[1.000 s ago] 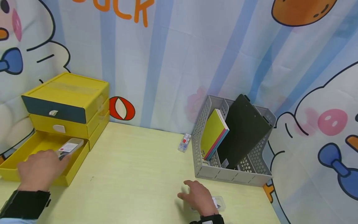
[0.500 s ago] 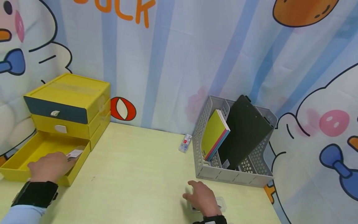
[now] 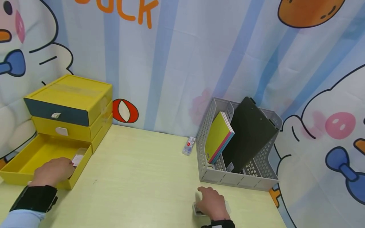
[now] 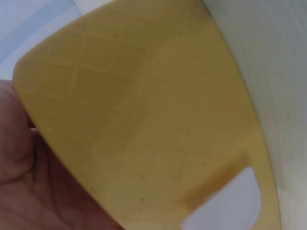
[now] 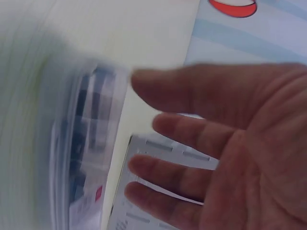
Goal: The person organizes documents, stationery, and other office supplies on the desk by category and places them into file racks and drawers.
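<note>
My left hand [image 3: 54, 171] reaches over the front of the pulled-out bottom yellow drawer [image 3: 12, 179]. Its fingers overlap the near part of a clear plastic case [image 3: 77, 159] with a white label, low along the drawer's right wall. In the left wrist view the drawer front [image 4: 144, 110] hides most fingers, so I cannot tell whether they still grip the case. My right hand [image 3: 212, 202] hovers at a second clear case on the table. In the right wrist view, thumb and fingers are extended and apart, beside that case [image 5: 88, 143] with dark contents.
Above the pulled-out drawer, the yellow drawer unit [image 3: 77, 91] has two closed drawers. A grey file holder [image 3: 239, 180] stands at right with notebooks [image 3: 218, 136] and a black clipboard [image 3: 248, 136]. Beside it lies another small clear case [image 3: 188, 146]. A printed curtain [image 3: 176, 63] hangs behind the table.
My left hand has moved right and down over the drawer, and its case went from raised and tilted to low along the right wall. My right hand has shifted right over the table case.
</note>
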Available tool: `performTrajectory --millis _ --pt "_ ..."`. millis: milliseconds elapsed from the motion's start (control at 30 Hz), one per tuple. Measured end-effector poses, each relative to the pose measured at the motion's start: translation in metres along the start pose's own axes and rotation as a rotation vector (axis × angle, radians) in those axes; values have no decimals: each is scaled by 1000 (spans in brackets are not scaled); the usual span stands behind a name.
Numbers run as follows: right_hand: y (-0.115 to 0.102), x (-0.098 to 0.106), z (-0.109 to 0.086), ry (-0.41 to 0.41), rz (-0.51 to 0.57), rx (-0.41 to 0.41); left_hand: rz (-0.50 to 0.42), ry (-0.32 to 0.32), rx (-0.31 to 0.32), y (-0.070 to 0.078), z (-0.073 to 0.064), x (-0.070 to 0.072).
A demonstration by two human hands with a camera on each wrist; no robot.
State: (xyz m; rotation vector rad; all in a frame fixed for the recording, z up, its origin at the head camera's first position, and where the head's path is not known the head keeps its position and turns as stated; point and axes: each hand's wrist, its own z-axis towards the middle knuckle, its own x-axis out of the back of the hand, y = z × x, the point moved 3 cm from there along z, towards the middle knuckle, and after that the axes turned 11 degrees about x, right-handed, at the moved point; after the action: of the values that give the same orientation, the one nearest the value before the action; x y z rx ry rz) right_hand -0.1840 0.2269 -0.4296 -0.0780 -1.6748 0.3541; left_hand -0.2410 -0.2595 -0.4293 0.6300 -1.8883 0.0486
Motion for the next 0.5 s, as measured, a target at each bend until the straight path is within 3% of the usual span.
performTrajectory --millis 200,500 --pt "11 -6 0 -111 6 -87 8 2 -33 0 -5 1" --pt "18 -9 -2 -167 -23 -131 3 3 -61 -2 -1 0"
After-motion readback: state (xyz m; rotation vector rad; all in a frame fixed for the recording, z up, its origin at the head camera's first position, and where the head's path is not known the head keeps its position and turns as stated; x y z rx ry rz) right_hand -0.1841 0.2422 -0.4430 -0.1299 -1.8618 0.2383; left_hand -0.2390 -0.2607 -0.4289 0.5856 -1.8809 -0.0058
